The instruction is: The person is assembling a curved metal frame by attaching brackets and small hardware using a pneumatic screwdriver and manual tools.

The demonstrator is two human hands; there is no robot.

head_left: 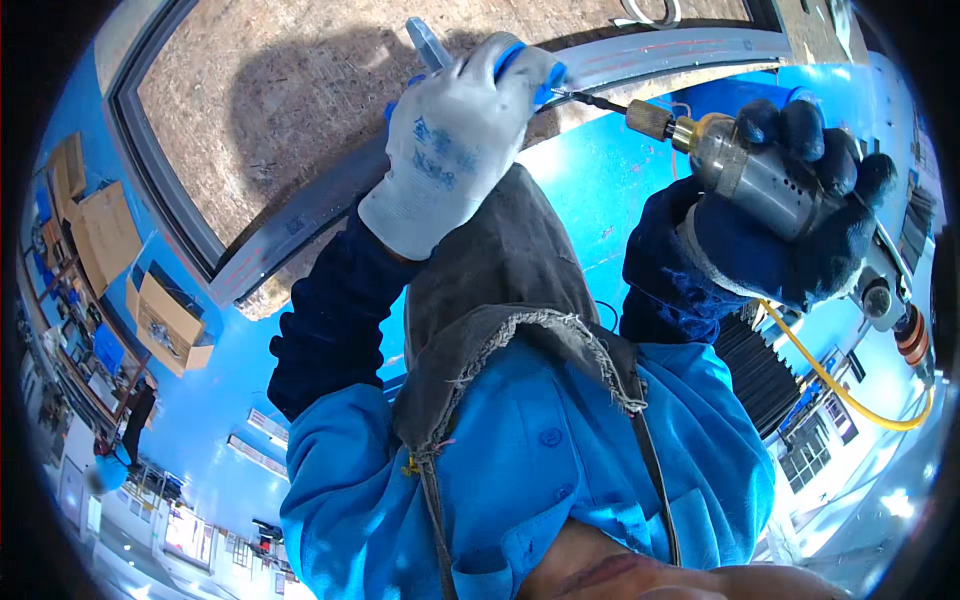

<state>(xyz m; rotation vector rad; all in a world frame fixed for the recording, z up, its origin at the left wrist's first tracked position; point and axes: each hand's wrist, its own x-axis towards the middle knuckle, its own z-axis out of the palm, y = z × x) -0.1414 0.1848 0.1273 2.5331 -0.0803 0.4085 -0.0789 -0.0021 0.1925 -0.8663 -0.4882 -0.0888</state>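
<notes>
My left hand [448, 140], in a white glove with blue fingertips, is closed above the near rail of a dark grey metal frame [295, 222]. From its far side sticks out a short silvery bar-shaped piece [428, 45]; the rest is hidden by the hand. My right hand [800, 200], in a dark blue glove, is wrapped round a metal pneumatic drill [760, 180]. The drill's brass-coloured chuck [650, 119] carries a dark drill bit [598, 102]. The bit points left, its tip close beside my left fingertips; whether they touch, I cannot tell.
The frame lies on a worn brown board [330, 110]. A yellow air hose [850, 400] curves down from the drill. On the blue floor at left stands an open cardboard box [165, 325], near a cluttered shelf [85, 330]. A dark apron [490, 260] hangs in front of me.
</notes>
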